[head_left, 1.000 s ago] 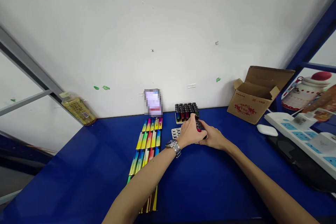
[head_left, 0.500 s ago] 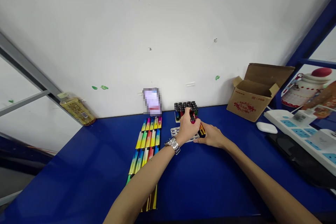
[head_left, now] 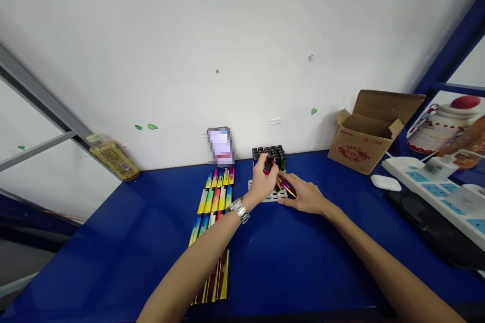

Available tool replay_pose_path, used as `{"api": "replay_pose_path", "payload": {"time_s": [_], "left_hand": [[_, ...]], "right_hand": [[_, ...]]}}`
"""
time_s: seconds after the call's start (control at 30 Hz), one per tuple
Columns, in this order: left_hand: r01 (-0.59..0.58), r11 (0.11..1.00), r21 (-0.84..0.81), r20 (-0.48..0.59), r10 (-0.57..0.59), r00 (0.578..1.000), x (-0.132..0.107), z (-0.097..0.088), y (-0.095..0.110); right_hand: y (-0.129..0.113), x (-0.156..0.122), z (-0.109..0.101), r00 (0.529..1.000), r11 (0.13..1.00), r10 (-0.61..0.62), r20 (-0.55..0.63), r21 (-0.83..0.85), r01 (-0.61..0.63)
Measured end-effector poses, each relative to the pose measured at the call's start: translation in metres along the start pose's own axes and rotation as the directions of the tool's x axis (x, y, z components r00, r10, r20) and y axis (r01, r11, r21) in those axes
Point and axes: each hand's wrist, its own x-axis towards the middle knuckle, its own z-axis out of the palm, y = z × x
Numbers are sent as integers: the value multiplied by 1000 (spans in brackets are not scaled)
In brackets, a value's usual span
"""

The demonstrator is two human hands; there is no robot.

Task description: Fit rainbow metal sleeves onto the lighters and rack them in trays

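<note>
My left hand (head_left: 260,182), with a metal watch at the wrist, is closed on a dark red lighter-like piece with a black end (head_left: 269,165). To its right, my right hand (head_left: 306,196) has its fingers curled round a shiny magenta and gold lighter case (head_left: 288,187). Under both hands lies a white tray with holes (head_left: 281,196), partly covered by them. Just behind stands a block of upright lighters with black tops (head_left: 280,151). Several rows of glossy multicoloured lighter cases (head_left: 215,199) lie to the left, some hidden by my left forearm.
A phone (head_left: 220,146) leans on the wall behind the rows. At far left a yellow bottle (head_left: 113,159) tilts against the frame. On the right are an open cardboard box (head_left: 354,146), a white earbud-type case (head_left: 385,182), a black flat object (head_left: 420,222) and a power strip (head_left: 435,189).
My left hand has shifted slightly left, with its red piece turned and more visible. The case at my right hand showed orange-yellow before and shows magenta now.
</note>
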Motion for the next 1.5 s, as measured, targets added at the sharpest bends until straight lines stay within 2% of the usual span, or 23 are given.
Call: {"api": "replay_pose_path", "payload": {"time_s": [0.07, 0.2, 0.33, 0.47, 0.53, 0.6, 0.67, 0.73, 0.8, 0.87, 0.97, 1.1, 1.27, 1.33, 1.4, 1.5], "left_hand": [[121, 989, -85, 35, -118, 992, -2, -15, 7], [320, 922, -219, 125, -299, 946, -13, -50, 9], [479, 837, -264, 202, -438, 876, -27, -78, 1], [559, 790, -251, 229, -512, 828, -37, -91, -3], [594, 769, -236, 222, -552, 804, -39, -92, -4], [624, 749, -222, 221, -585, 780, -40, -92, -5], [646, 734, -211, 238, -603, 762, -41, -90, -5], [669, 714, -208, 245, -624, 742, -41, -88, -6], [690, 691, -216, 243, -646, 724, -41, -84, -6], [709, 671, -219, 237, -668, 706, -41, -81, -7], [736, 649, -191, 227, -700, 677, -41, -75, -8], [755, 650, -89, 218, -727, 651, -40, -70, -6], [758, 652, -21, 224, -736, 639, -37, -69, -6], [751, 659, 44, 227, -739, 635, -37, -69, -7], [738, 663, 123, 232, -742, 629, -37, -69, -9], [706, 677, 209, 250, -735, 631, -37, -68, -10]], "right_hand": [[-1, -1, -2, 1000, 1000, -6, 25, -6, 6], [5, -6, -10, 998, 999, -30, 58, -18, 31], [30, -12, -20, 995, 996, -83, 61, -34, 86], [62, -18, -28, 1000, 994, -26, 4, -109, 27], [68, -21, -32, 999, 991, -2, -42, -133, -4], [61, -25, -37, 995, 994, 11, -101, -107, -22], [41, -28, -41, 987, 1000, 16, -160, -22, -20], [12, -27, -41, 989, 997, -27, -144, 69, 38], [-19, -22, -34, 990, 987, -113, -82, 109, 121], [-44, -13, -21, 983, 981, -178, -41, 70, 181], [-63, 0, 3, 984, 982, -175, -19, -72, 174], [-59, 10, 16, 995, 960, -97, 5, -262, 95], [-37, 7, 2, 1000, 912, -9, -21, -410, -1], [-33, 5, -2, 999, 890, -12, -38, -456, -7], [-34, 4, -2, 997, 900, -44, -58, -436, 14], [-43, 5, 4, 998, 974, -35, -61, -226, 20]]}}
